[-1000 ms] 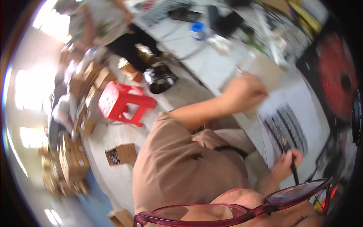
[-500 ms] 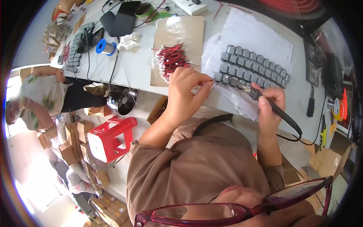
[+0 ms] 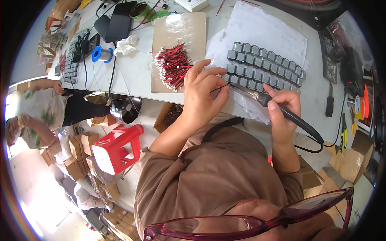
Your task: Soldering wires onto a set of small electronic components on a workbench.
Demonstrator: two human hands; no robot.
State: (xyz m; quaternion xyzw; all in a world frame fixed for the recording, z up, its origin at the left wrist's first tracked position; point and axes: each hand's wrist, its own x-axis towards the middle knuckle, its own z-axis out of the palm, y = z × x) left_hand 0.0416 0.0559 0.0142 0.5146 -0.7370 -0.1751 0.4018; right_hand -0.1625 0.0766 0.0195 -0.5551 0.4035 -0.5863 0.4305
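Observation:
My right hand [image 3: 284, 110] grips the black handle of a soldering iron [image 3: 298, 119]. Its metal shaft points left, with the tip close to the fingers of my left hand [image 3: 204, 90]. Between thumb and fingertips that left hand pinches a thin dark wire, its other fingers raised apart. The wire's end lies near the lower left corner of several rows of small grey metal blocks [image 3: 262, 64] on white paper [image 3: 267, 28]. Left of my hand, a pile of red and black wires with white connectors [image 3: 173, 66] rests on a brown board [image 3: 181, 28].
A blue solder spool [image 3: 102, 54], crumpled tissue [image 3: 125, 45] and a keyboard [image 3: 72, 60] sit on the table's left. At the right are a black-handled tool [image 3: 329, 105] and tape rolls [image 3: 358, 104]. A red stool [image 3: 116, 148] and another person [image 3: 38, 104] are at the left.
The view has shifted, moving the table items slightly left. My left hand's upper fingers have lifted and spread, and its thumb pinch has lowered. The soldering iron stays in my right hand.

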